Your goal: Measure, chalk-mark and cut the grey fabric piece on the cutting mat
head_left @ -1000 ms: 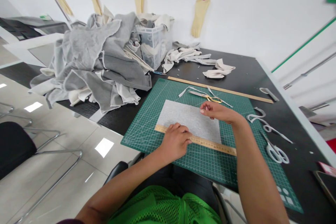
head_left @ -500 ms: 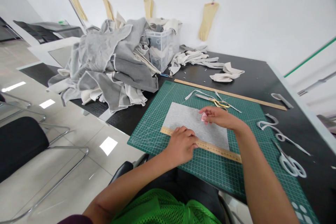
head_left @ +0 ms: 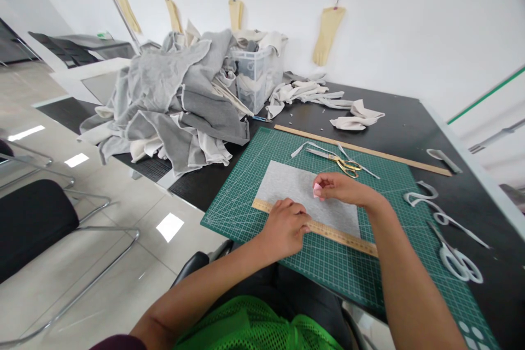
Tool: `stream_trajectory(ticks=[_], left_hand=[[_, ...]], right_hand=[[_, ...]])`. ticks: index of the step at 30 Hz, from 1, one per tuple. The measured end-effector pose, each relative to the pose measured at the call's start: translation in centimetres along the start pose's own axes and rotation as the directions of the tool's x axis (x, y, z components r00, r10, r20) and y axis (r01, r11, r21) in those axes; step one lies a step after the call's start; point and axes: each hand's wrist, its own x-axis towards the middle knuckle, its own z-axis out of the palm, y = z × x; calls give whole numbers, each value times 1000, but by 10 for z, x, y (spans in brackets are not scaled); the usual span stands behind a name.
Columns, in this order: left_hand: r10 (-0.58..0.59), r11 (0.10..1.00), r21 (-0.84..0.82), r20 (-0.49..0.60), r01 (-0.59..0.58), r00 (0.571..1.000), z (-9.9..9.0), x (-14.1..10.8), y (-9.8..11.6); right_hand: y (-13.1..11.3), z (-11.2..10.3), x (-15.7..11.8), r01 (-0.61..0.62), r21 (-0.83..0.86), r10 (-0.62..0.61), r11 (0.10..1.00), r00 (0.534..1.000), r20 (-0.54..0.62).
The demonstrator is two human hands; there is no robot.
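Observation:
A rectangle of grey fabric lies flat on the green cutting mat. Across its near edge runs a wooden ruler. My left hand has its fingers curled over the ruler's middle, pressing it on the cloth. Just above the fabric's right half, my right hand pinches a small pink piece of tailor's chalk, mostly covered by the fingers. Gold-handled scissors and a thin fabric strip lie behind the fabric.
Along the mat's far edge is a long wooden stick. White-handled scissors and curled fabric strips lie at right. A big heap of grey cloth and a clear plastic bin stand at back left. Fabric scraps lie farther back.
My right hand's fingers have curled in closer around the chalk, still above the fabric. My left hand stays on the ruler. The whole view has shifted slightly.

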Motion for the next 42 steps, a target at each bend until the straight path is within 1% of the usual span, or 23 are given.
stream_trajectory(ticks=[4,9,11,13,16,18,22,25,28,32,35,39,42], left_hand=[[2,1000,-25,-21,-3,1000,3,0,-1],[4,995,-95,-51,-9,999,8,1,-4],[6,993,-113,-62,-13,998,9,1,-5],[11,992,-123,-66,-19,998,9,1,-5],[13,992,-123,-60,-20,998,7,1,-4],[7,992,-122,-56,-14,998,6,1,-4],[-3,992,-128,-59,-4,998,5,1,-2],[-5,991,-131,-59,-3,998,5,1,-2],[-9,992,-126,-59,1,998,5,1,-2],[-13,993,-116,-63,5,998,4,1,-1],[-9,994,-111,-53,3,999,3,2,-1],[-4,992,-125,-47,-2,999,4,2,-2],[-4,992,-130,-39,-1,999,4,2,-2]], right_hand=[[-6,-2,-3,66,-41,-66,997,998,4],[-10,3,-1,156,-96,-150,983,986,69],[-12,6,0,177,-114,-165,978,980,107],[-14,10,0,177,-122,-158,977,976,146],[-18,13,0,170,-114,-150,979,975,163],[-20,15,-1,155,-94,-134,984,971,197],[-20,15,-2,71,-8,-65,997,943,326],[-12,14,-1,35,-4,-31,999,929,369],[-2,10,1,44,-22,-33,999,930,367],[8,5,2,-10,19,2,1000,929,369],[11,7,-2,-8,49,-9,999,944,329],[16,12,-13,7,111,-36,994,964,263],[18,14,-24,46,142,-77,989,973,218]])
